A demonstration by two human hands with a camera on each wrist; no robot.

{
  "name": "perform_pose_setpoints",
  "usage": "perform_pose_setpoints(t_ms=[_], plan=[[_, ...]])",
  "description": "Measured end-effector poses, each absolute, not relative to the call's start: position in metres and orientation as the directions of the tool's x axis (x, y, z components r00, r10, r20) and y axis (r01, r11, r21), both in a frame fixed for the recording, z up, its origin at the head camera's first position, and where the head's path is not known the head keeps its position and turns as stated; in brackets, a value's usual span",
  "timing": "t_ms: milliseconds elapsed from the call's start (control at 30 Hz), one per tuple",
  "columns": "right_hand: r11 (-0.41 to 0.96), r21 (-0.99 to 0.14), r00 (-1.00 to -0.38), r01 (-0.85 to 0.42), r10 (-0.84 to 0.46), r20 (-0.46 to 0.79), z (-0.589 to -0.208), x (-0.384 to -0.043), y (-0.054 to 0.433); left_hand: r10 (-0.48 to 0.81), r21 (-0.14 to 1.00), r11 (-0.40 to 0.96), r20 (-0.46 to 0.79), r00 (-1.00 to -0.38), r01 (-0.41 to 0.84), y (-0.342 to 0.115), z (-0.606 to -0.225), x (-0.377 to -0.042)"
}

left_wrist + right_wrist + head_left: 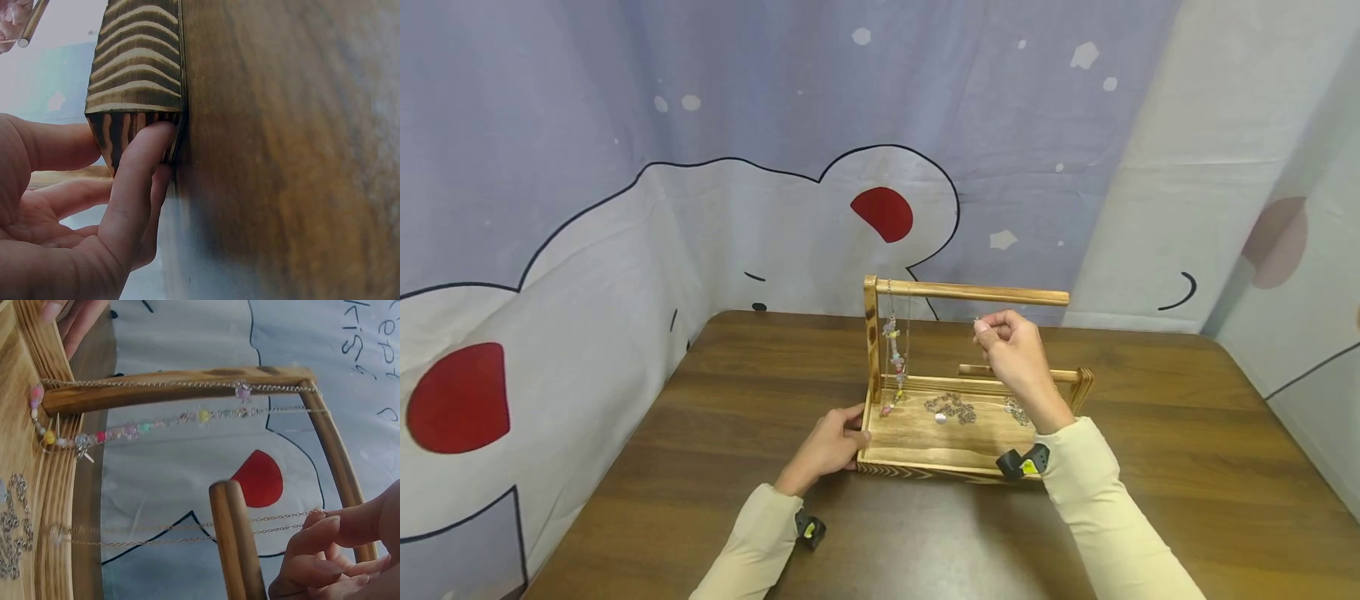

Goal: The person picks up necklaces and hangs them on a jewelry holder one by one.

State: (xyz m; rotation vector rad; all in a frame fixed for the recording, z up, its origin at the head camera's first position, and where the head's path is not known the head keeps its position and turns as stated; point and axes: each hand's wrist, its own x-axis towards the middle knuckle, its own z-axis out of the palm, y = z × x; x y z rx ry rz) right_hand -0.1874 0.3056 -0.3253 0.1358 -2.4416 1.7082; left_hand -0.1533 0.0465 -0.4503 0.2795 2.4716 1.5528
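My left hand point(829, 443) grips the left end of a wooden jewelry stand point(873, 342), thumb over the tray's rim and other fingers on the outside wall. The left wrist view shows these fingers point(134, 181) at the dark-striped corner. Raised below the stand's upper bar point(977, 292), my right hand point(1017, 346) pinches a fine chain necklace point(156, 528) between thumb and forefinger. The chain hangs as a long loop with a small clear pendant point(57, 534) at its bottom. A colorful beaded necklace point(895, 354) hangs from the upper bar near its post.
In the stand's tray point(895, 450) lie a silver chain point(951, 407) with a white round pendant point(940, 418) and, farther right, another chain point(1017, 410). A shorter lower bar point(1063, 375) extends from the right post. Brown tabletop point(760, 358) surrounds the stand, with a printed curtain point(805, 225) behind.
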Motion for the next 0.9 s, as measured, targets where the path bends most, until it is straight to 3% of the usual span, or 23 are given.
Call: perform_pose_setpoints(t_ms=[900], plan=[[0.179, -0.980, -0.991, -0.085, 0.091, 0.102, -0.317, -0.191, 0.361, 0.262, 0.905, 0.424, -0.076, -0.962, 0.044, 0.046, -0.450, -0.153]])
